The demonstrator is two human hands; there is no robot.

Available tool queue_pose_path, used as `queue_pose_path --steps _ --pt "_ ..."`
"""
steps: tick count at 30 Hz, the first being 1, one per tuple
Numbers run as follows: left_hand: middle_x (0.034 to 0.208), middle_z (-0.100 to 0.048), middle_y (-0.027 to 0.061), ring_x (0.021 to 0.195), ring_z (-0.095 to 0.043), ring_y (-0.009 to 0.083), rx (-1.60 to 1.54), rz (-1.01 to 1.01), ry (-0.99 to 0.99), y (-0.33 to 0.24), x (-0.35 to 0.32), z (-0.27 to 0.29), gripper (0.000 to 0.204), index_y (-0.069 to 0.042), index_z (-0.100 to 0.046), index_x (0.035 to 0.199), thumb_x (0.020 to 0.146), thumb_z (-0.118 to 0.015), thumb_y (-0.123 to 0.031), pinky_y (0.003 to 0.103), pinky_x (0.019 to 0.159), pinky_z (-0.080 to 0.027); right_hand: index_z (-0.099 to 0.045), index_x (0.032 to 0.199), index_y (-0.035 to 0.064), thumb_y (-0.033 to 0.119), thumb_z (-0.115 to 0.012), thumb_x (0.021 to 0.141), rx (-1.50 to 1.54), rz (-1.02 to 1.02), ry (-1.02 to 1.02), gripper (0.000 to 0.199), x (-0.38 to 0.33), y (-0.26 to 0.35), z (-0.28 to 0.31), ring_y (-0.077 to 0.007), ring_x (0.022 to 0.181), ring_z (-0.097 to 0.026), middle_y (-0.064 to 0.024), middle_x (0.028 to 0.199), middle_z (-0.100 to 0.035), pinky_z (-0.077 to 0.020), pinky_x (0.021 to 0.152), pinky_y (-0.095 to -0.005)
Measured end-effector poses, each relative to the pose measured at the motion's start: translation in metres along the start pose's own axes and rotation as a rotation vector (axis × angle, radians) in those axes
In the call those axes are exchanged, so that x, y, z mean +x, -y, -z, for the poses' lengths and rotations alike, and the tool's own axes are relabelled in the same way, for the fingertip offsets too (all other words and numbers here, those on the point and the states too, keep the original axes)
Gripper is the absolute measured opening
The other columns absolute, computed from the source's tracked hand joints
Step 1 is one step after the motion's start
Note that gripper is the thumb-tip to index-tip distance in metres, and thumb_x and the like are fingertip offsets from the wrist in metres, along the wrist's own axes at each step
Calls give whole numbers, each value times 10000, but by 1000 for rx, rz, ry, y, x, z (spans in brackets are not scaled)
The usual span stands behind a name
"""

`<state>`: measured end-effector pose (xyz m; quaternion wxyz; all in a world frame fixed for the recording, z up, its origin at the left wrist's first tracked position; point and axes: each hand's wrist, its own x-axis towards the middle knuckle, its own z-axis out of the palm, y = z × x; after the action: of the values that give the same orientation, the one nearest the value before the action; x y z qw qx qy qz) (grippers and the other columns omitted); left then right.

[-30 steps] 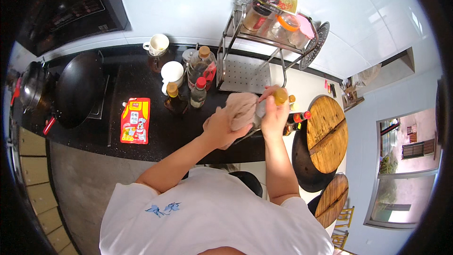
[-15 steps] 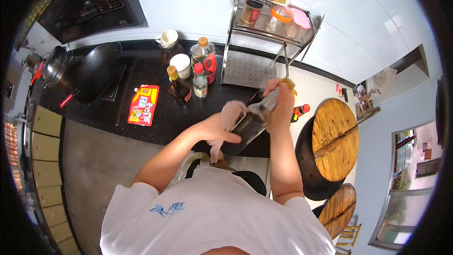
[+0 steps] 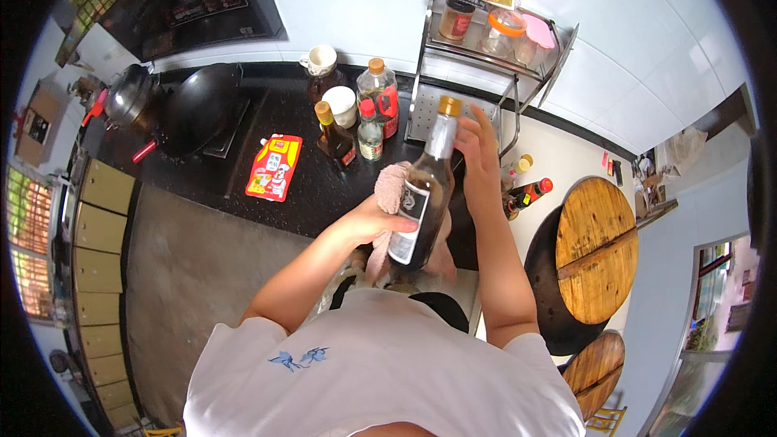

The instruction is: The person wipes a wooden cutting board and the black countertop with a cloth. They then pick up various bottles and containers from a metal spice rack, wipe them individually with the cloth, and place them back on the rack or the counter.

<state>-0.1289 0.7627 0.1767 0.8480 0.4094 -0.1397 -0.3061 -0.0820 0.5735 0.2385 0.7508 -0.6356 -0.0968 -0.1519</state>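
A dark glass bottle (image 3: 435,182) with a gold cap and a black-and-white label stands nearly upright, tilted slightly right, in front of my body. My left hand (image 3: 379,220) grips its lower part, thumb across the label. Between that palm and the glass is a pink cloth (image 3: 392,188), which also hangs down behind the bottle. Just right of the bottle's neck, my right hand (image 3: 479,150) is raised with its fingers apart, holding nothing.
Left on the black counter (image 3: 312,206) lies a red-and-yellow pouch (image 3: 274,167); behind it stand a soy-sauce-like bottle (image 3: 334,136), a red-capped bottle (image 3: 370,131) and a white tub (image 3: 341,105). A metal rack (image 3: 477,59) is at the back, a wooden-lidded wok (image 3: 596,251) at right.
My right hand has let go of the bottle's neck and opened beside it. The bottle has turned more upright, its label now facing me. The view has shifted slightly.
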Motion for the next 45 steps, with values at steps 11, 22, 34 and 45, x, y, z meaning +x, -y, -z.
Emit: queue_pose_path --steps 11,22,34,45 --pt "1267 -550 58 1177 -498 132 237 -276 -194 -15 30 -16 415 -7 -454 1343 1068 -441 -317 311 1037 -386 -276 1489 -14 107 -805 754 -726 182 -59 913 -89 -35 -24 -314 1222 -467 -189 1377 -412 -373 1064 -412" --pt "1154 -605 57 1048 -543 111 644 -451 -169 18 35 44 360 -21 -553 1263 1039 -512 -300 289 934 -435 -245 1521 30 -134 -654 745 -484 108 -166 893 -87 -56 -33 -252 1300 -447 -139 1433 -391 -357 1100 -367" --pt "898 -703 132 843 -670 244 894 283 -226 12 -5 102 361 -11 -677 1042 942 -641 -356 371 768 -513 -256 1498 18 -35 -804 723 -379 158 -438 951 -50 -90 -49 -278 1282 -461 -163 1398 -402 -390 1075 -391" --pt "848 -699 115 756 -674 204 1086 522 -239 -76 -48 98 313 -23 -685 994 867 -719 -307 356 698 -529 -532 1275 72 57 -847 677 -711 -37 -49 676 -58 -179 -74 -369 1109 -565 -151 1271 -445 -508 908 -398"
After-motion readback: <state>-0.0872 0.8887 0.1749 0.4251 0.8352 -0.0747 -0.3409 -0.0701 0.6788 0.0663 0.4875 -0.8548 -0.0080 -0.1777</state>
